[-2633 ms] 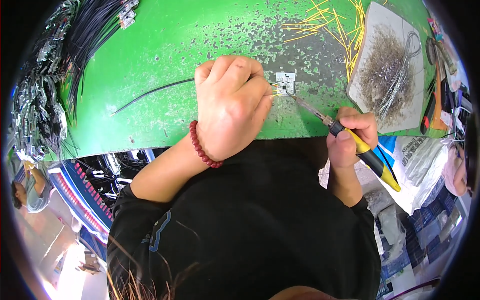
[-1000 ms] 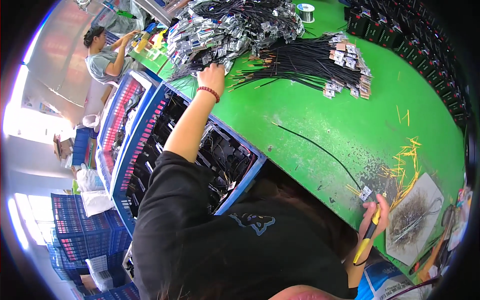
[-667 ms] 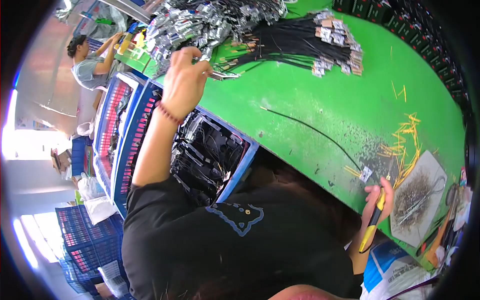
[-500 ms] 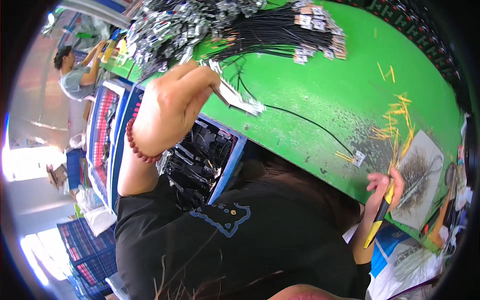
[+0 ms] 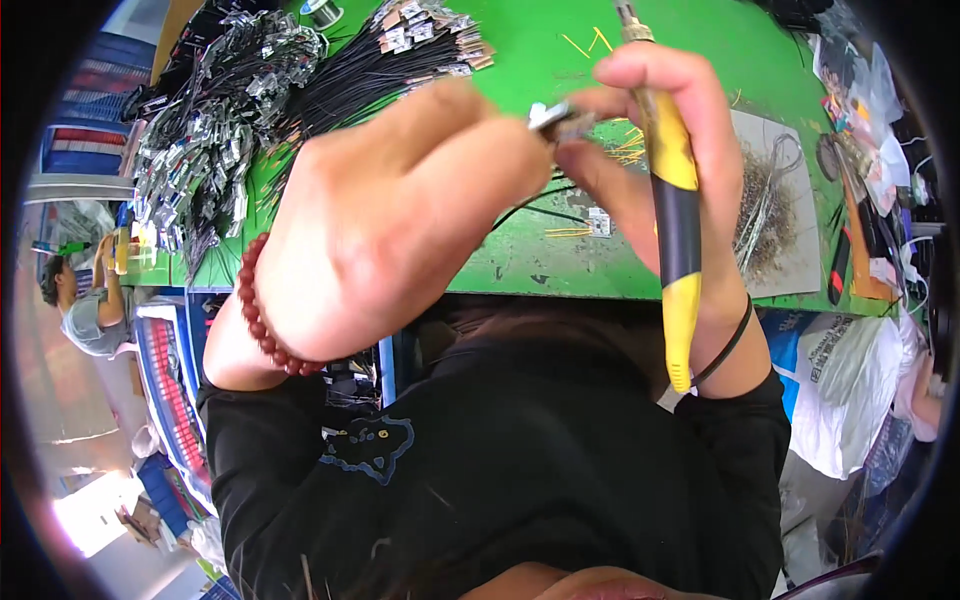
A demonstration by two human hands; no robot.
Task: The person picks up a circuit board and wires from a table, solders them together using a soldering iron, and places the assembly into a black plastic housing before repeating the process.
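My left hand pinches a small silvery metal part in front of my body, above the green bench. From the right, my right hand meets it; its fingertips reach the same part. A yellow-and-black soldering iron is gripped in the right hand, its metal end pointing away and its handle toward me. Behind the hands, a black cable curves over the bench. Near it lies a small silvery connector with yellow wires. My fingers partly hide the held part.
A heap of metal-ended cables and a bundle of black cables cover the far left bench. A solder spool stands behind. Yellow scraps and a grey board lie right. Another person sits far left.
My hands have come together from far apart. The right hand has risen with the soldering iron toward the left hand's part. The view has turned, shifting the bench.
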